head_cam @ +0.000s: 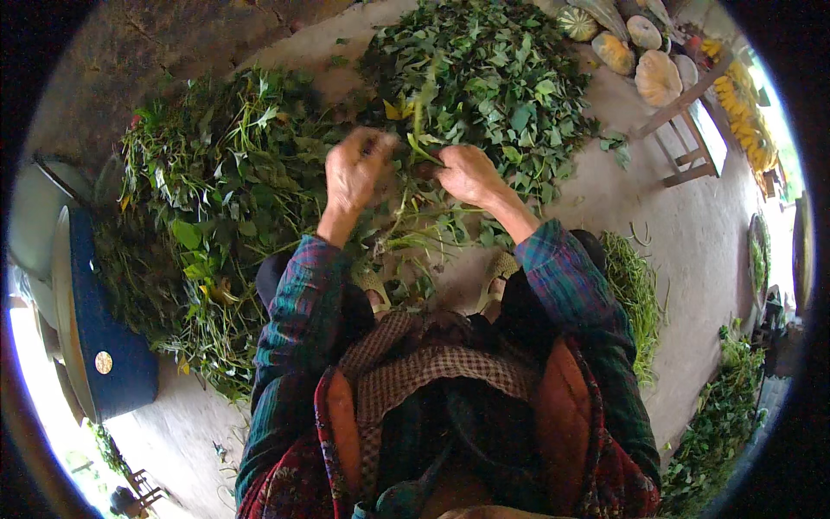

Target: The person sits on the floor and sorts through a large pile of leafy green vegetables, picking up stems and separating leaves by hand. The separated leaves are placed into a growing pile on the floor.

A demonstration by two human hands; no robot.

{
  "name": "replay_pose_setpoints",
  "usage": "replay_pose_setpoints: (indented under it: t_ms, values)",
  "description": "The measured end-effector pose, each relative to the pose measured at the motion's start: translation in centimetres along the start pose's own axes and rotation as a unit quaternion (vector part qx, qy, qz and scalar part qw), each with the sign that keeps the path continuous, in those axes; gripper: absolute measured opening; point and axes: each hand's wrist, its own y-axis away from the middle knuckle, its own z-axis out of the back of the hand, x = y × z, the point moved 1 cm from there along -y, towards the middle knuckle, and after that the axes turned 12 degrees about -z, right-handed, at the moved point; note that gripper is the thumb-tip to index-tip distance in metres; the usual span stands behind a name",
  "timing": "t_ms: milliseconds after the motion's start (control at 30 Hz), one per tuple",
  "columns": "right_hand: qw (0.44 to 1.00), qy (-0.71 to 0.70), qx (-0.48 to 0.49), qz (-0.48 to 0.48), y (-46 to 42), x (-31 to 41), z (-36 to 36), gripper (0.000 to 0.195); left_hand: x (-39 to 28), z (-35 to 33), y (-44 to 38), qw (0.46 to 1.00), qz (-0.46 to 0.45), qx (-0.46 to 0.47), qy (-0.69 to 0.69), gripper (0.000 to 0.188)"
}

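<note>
My right hand (pixel 468 174) is closed on a green leafy vine stem (pixel 425 150) between its thumb and fingers. My left hand (pixel 355 167) is beside it with curled fingers; motion blur hides whether anything is between them. Beyond my hands lies a big heap of loose green leaves (pixel 512 91). A tangled pile of leafy vines (pixel 220 188) spreads on the left. Thin stems (pixel 421 240) with a few leaves lie on the floor between my sandals. A bundle of stripped green stems (pixel 632 298) rests on the floor beside my right leg.
A blue tub (pixel 117 331) stands at the far left. Several pumpkins (pixel 658 78) lie at the upper right, near a small wooden stool (pixel 694 146) and yellow bananas (pixel 739 110). More leafy greens (pixel 713 415) lie at the lower right on the concrete floor (pixel 687 240).
</note>
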Motion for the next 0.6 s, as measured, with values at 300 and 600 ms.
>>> replay_pose_setpoints:
  t_ms: [300,600]
  values:
    - [0.996,-0.074,-0.045,-0.023,0.9,1.5,2.1,0.028,-1.2,-2.1,1.5,0.997,0.003,0.072,0.023,0.021]
    - [0.991,-0.117,-0.059,0.033,0.8,1.7,2.6,0.026,0.0,-3.7,2.0,0.994,-0.042,0.005,0.105,0.016]
